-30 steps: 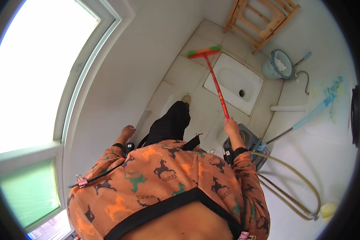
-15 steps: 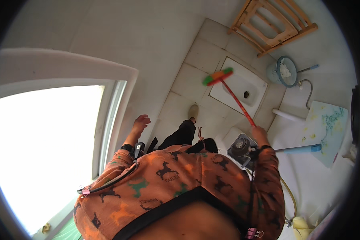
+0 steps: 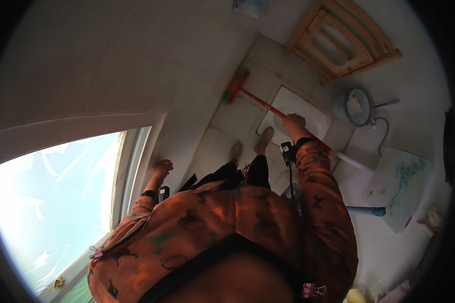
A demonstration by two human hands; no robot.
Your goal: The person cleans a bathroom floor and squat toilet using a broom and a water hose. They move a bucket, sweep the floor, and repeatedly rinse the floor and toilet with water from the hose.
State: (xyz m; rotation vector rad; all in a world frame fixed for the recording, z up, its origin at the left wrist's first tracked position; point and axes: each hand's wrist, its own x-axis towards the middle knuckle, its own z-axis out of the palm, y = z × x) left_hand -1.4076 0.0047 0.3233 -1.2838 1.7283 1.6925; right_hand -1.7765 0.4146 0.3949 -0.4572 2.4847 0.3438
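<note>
My right hand (image 3: 294, 122) is wrapped round the red handle of a broom (image 3: 263, 102), ahead and to the right of my body. Green and red bristles at the broom's head (image 3: 236, 87) rest on the tiled floor close to the left wall. Beyond my right hand, the tail of the handle runs back past my wrist. My left hand (image 3: 164, 167) hangs beside the wall near the window, with loosely bent fingers and nothing visible in it.
A white squat toilet (image 3: 299, 108) is set in the tiles under the handle. Farther right stand a blue bucket (image 3: 358, 116) with something white in it, and a wooden chair (image 3: 356, 63). A patterned board (image 3: 407, 177) and a white pipe (image 3: 355, 162) lie at the right. The window (image 3: 50, 197) is at the left.
The broom's head has swung left and a little farther away, from the toilet's edge towards the wall. My right hand has moved left and forward with it. Both shoes now show, and the picture is darker.
</note>
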